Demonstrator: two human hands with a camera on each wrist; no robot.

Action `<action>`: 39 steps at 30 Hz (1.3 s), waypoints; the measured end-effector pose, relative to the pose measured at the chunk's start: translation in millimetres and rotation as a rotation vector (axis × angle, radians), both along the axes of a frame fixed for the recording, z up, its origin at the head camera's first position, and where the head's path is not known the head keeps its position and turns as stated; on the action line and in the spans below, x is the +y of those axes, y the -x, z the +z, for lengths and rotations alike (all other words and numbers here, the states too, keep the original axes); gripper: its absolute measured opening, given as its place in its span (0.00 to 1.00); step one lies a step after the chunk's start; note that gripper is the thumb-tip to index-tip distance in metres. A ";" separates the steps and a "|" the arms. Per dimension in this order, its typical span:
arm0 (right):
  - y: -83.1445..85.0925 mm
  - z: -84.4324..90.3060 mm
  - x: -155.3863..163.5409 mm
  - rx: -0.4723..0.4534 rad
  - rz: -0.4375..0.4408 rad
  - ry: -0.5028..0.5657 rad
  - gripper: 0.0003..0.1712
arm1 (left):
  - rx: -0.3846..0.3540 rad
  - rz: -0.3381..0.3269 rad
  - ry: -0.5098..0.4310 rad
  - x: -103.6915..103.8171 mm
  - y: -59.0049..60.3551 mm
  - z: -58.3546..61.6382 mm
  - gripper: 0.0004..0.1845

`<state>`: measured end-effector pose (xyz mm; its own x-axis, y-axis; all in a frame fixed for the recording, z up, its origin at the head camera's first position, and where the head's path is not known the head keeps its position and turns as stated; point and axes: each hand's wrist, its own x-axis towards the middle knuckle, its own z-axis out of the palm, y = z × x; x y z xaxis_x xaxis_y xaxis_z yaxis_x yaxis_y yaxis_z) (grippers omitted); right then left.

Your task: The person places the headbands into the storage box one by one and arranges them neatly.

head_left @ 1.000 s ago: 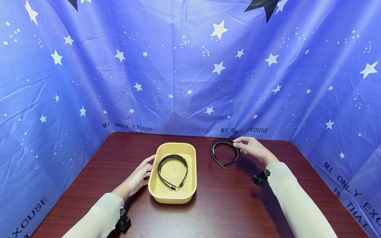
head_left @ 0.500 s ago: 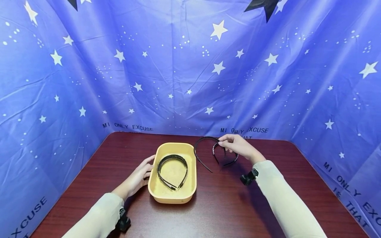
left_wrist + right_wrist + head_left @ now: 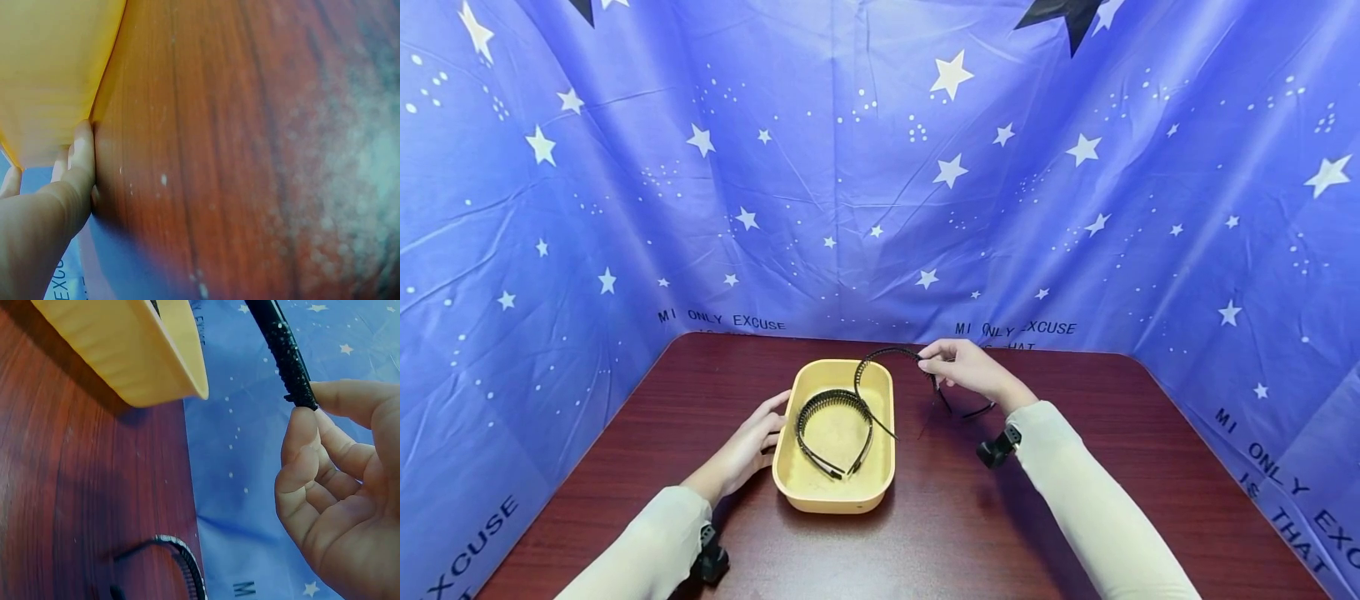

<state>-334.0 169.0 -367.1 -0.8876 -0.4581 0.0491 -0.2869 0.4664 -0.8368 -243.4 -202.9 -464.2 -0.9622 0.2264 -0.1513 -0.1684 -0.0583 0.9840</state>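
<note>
Head view, right hand: the right hand [image 3: 968, 369] pinches a thin black plastic toothed headband [image 3: 874, 380] at its top and holds it in the air, its open ends hanging over the right rim of the yellow oval plastic tray [image 3: 837, 497].
Head view, left hand: the left hand [image 3: 752, 440] lies with relaxed fingers against the left wall of the tray and holds nothing.
Head view, other things: a second black toothed headband [image 3: 835, 421] lies inside the tray; a third black headband [image 3: 964, 408] lies on the surface just beside the right hand, partly hidden by it.
Head view, risk: the hanging ends can catch the tray rim or hook into the teeth of the headband already inside, because the band swings from one small pinch; I judge it can also slip out of the fingers.
Left wrist view: the fingers [image 3: 80, 164] are pressed flat against the yellow wall; if they push too hard, the light tray may slide.
Right wrist view: thumb and fingertips [image 3: 302, 433] pinch only the studded edge of the band [image 3: 284, 353], a narrow hold, so it can twist; the third band [image 3: 181, 562] lies below on the wood.
Surface: dark red-brown wood-grain surface [image 3: 970, 517], smooth and a little shiny.
Room: blue cloth with white stars [image 3: 880, 167] and printed words hangs on three sides.
</note>
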 end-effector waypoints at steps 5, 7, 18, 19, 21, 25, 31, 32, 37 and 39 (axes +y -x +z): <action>-1.2 -2.2 -13.2 -0.024 0.030 0.013 0.21 | 0.002 0.003 0.001 0.3 0.1 0.2 0.32; -1.1 -3.2 -18.4 -0.034 0.036 0.006 0.21 | 0.002 0.002 -0.001 0.4 0.2 -0.1 0.32; -4.0 -5.2 -45.0 -0.035 0.061 -0.013 0.16 | 0.004 -0.001 -0.004 0.8 0.8 -0.8 0.32; -4.0 -5.7 -47.0 -0.037 0.063 -0.015 0.15 | 0.005 -0.001 -0.004 0.8 0.8 -0.6 0.32; -3.5 -7.3 -50.6 -0.032 0.066 -0.024 0.15 | 0.005 0.001 -0.004 0.7 0.7 -0.4 0.32; -2.5 -10.5 -57.6 -0.039 0.064 -0.042 0.15 | 0.005 0.001 0.000 0.3 -0.2 0.2 0.32; -1.9 -15.3 -67.2 -0.034 0.068 -0.081 0.15 | 0.008 0.000 -0.003 0.0 -1.1 0.2 0.32; -2.0 -15.8 -69.0 -0.023 0.069 -0.092 0.14 | 0.008 0.000 -0.004 0.0 -1.1 0.3 0.32; -1.8 -17.9 -78.1 0.032 0.067 -0.159 0.12 | 0.011 0.000 -0.004 0.1 -0.8 0.1 0.32; -1.6 -18.9 -81.1 0.041 0.067 -0.178 0.11 | 0.012 0.000 -0.003 0.2 -0.5 -0.1 0.32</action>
